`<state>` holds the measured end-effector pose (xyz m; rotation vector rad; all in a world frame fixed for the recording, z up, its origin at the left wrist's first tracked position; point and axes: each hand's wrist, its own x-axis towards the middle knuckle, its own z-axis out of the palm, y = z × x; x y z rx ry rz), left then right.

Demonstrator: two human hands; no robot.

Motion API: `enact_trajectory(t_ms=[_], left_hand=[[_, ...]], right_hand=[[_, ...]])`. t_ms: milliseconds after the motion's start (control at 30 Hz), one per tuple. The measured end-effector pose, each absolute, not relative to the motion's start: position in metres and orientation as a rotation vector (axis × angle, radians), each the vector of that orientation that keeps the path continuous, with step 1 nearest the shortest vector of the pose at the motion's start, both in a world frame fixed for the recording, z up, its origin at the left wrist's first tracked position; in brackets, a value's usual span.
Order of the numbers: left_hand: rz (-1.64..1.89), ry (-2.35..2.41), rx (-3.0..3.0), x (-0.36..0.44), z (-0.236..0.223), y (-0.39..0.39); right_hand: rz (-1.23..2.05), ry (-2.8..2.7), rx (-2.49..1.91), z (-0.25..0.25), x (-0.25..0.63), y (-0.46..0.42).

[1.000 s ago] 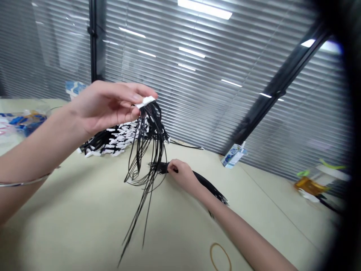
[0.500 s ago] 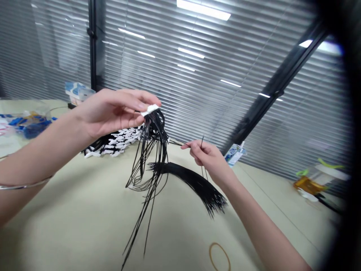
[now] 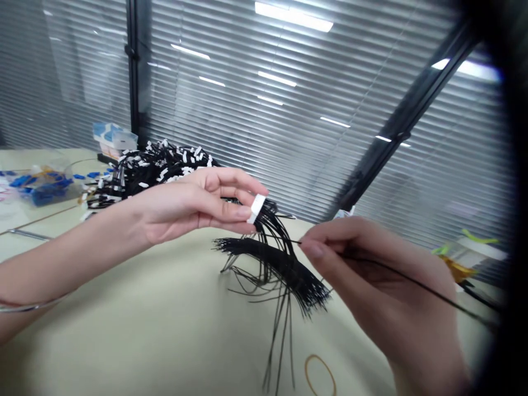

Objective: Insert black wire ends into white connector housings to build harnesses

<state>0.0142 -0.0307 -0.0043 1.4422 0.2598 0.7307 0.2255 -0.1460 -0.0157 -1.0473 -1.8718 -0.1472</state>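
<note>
Black wire (image 3: 412, 281) blurred at right, carton (image 3: 342, 214) apparently mostly hidden

The lone head camera looks forward and down from close behind both hands (image 3: 198, 204).

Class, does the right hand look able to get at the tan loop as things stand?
Probably yes: nothing covers the tan loop, though the right hand is busy pinching a black wire.

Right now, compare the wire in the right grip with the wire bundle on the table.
The wire shows as one strand; the wire bundle gathers many. The wire is pinched in the right grip; the bundle lies curved on the table. Both are black.
</note>
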Motion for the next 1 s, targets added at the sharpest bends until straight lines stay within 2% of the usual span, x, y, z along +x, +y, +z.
enact_trajectory(t_ms=[300,567,1000], left_hand=[[0.711,0.204,1.374,0.019,-0.013,-0.035],[0.668,0.215,1.325,0.029,-0.021,-0.045],[0.665,0.156,1.292,0.032,-0.026,-0.048]], right_hand=[[-0.793,-1.965,-1.081,-0.019,0.217,-0.147],[-0.829,-2.014,-1.001,-0.029,0.215,-0.149],[-0.696,-2.016,-1.059,-0.016,0.218,-0.155]])
